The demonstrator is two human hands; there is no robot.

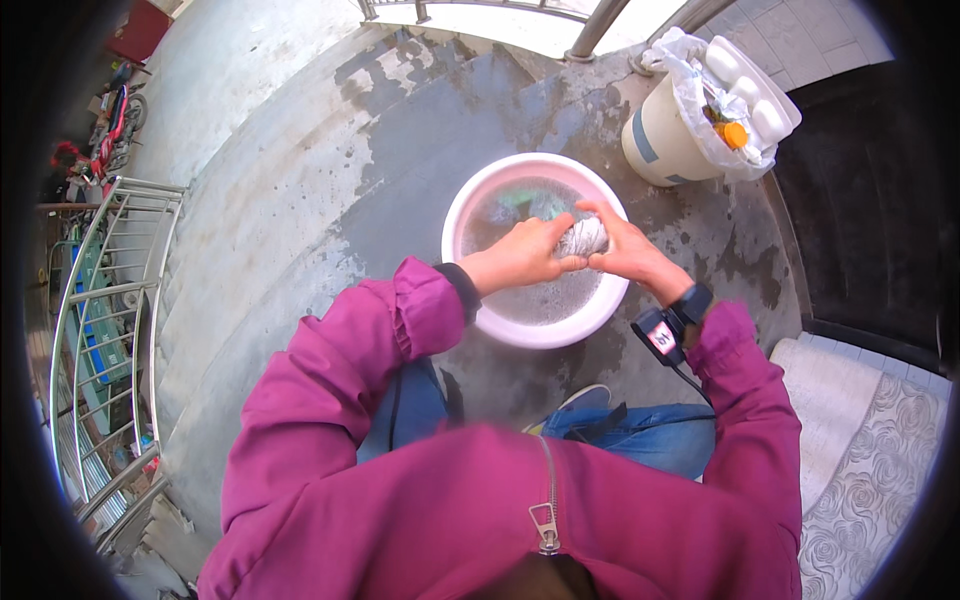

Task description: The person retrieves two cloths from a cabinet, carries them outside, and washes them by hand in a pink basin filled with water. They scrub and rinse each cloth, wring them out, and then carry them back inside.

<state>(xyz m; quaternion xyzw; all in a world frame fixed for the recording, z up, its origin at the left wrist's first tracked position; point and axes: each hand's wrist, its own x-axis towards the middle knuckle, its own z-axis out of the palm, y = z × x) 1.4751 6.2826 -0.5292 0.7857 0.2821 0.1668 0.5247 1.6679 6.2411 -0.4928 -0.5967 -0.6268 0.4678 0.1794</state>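
Note:
A pale, wadded cloth (584, 237) is bunched between my two hands above a pink-and-white plastic basin (480, 315). My left hand (521, 251) grips it from the left, thumb and fingers around its edge. From the right, my right hand (630, 247) holds the same wad, with the index finger raised over its top. Grey, sudsy water (536, 300) fills much of the basin. Green and bluish fabric (525, 201) shows in the water near the far side, partly hidden by suds. The underside of the wad is hidden.
A cream waste bin (660, 154) with a plastic liner, foam packaging (750, 97) and an orange-capped item (733, 135) stands at upper right. Metal railing (112, 292) runs along the left. A dark door (862, 202) and patterned mat (862, 465) lie right. The concrete floor (435, 127) has wet patches.

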